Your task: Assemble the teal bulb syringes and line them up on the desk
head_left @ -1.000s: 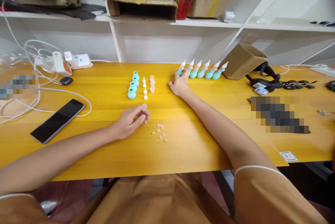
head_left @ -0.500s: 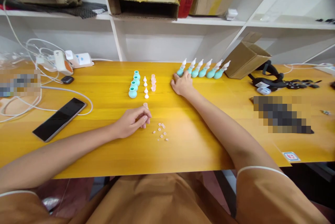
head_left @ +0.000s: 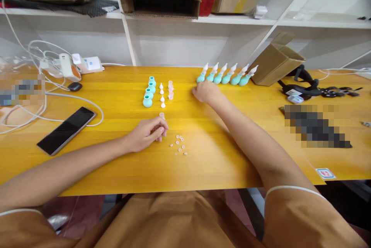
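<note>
My left hand (head_left: 149, 134) rests on the table with its fingers curled in. What they hold, if anything, is hidden. Just beyond it stands a small pink collar (head_left: 162, 115). Further back are rows of open teal bulbs (head_left: 147, 101), white pointed nozzles (head_left: 162, 102) and more pink collars (head_left: 171, 95). Loose pink rings (head_left: 179, 150) lie to the right of my left hand. My right hand (head_left: 207, 91) is at the near left end of a row of assembled teal bulb aspirators (head_left: 226, 79) with pale tips. Its fingers are mostly hidden, and whether it touches a bulb I cannot tell.
A phone (head_left: 67, 130) and white cables with chargers (head_left: 89, 65) lie at the left, near a black earbud case (head_left: 74, 86). An open cardboard box (head_left: 274, 62) stands right of the aspirators, beside black straps (head_left: 301, 85). Shelves with cartons (head_left: 162, 6) rise behind the table.
My right hand has drawn slightly back from the left end of the aspirator row, and its spread fingers have drawn in. My left hand has stayed still. The view has shifted slightly.
</note>
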A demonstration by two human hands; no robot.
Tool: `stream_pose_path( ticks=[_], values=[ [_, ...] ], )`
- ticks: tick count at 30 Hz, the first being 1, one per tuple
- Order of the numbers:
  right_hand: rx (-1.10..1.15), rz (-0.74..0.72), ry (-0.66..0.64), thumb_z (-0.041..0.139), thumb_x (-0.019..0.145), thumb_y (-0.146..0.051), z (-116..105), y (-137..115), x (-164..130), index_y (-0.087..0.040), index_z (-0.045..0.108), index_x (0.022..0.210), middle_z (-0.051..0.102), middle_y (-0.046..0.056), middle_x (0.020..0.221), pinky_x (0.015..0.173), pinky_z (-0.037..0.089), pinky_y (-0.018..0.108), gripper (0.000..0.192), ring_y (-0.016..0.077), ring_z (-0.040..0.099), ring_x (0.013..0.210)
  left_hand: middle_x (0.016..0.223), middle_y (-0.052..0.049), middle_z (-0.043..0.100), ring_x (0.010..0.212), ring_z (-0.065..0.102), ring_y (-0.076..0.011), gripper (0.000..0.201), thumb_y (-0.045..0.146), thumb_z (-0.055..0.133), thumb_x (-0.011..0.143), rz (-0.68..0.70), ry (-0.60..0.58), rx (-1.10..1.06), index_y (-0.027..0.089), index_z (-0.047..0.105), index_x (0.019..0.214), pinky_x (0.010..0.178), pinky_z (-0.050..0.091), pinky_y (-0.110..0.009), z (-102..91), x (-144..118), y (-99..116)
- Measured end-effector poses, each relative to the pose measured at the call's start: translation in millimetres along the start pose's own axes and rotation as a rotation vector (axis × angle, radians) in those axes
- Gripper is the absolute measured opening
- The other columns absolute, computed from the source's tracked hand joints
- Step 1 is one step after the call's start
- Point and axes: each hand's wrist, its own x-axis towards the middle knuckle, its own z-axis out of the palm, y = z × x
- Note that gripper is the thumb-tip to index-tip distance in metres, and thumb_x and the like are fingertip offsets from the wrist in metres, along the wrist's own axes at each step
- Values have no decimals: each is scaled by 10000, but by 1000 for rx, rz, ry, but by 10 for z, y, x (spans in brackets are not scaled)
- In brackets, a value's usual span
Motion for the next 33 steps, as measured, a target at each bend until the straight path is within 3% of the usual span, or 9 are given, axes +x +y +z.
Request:
stream_pose_path(
  ticks=[5,9,12,15,17,22,29,33],
  values=[
    [-84,37,32,557,1019,-308,-334,-464,-177,-123,826,1058,802,263,1064,884,559,518,329,420,760,1032,878,-19,720,678,692,-116,177,343,518,1122,-8,-4,-11,198,615,1093,656,580,-249,1,-2,-4],
    [97,-226,31,620,942,-192,-523,-833,-368,-185,783,1010,813,136,1028,832,524,398,177,312,747,945,821,5,702,637,658,-110,158,319,516,1112,-8,35,21,204,615,1070,625,542,-239,4,-7,3],
    [260,-451,-24,636,909,-131,-539,-973,-463,-193,753,991,799,72,991,803,489,336,155,233,710,879,764,28,655,640,611,-113,121,256,527,1078,-7,185,141,206,628,1034,652,505,-253,-6,5,17],
    [296,-575,-36,591,942,-108,-471,-1032,-505,-184,758,1048,789,72,1010,835,480,328,211,226,695,920,863,5,674,742,611,-138,67,209,564,1019,-13,339,256,207,631,1020,713,505,-278,-24,38,5],
    [266,-589,-30,581,987,-140,-416,-1052,-521,-187,766,1121,790,91,1097,839,475,337,233,243,693,972,945,-9,675,790,604,-151,88,172,599,962,-15,368,333,209,624,1038,739,507,-293,-36,62,-26],
    [184,-590,-58,576,1076,-240,-340,-1080,-556,-206,777,1131,773,108,1235,800,462,345,212,259,696,1009,1036,-17,607,800,574,-153,278,127,665,883,-23,330,483,210,622,1144,784,510,-326,-45,84,-115],
    [187,-580,-78,626,1067,-250,-271,-1106,-571,-197,753,1152,781,113,1196,740,429,348,162,259,699,966,1074,-36,623,822,593,-163,243,132,640,927,51,276,507,214,594,1151,803,531,-331,-35,70,-104],
    [200,-608,-85,615,1078,-251,-234,-1114,-559,-188,743,1104,777,106,1170,766,430,339,145,249,690,972,1049,-59,656,900,632,-207,159,140,602,967,212,107,572,212,621,1106,857,548,-363,-10,44,-38]
  ],
)
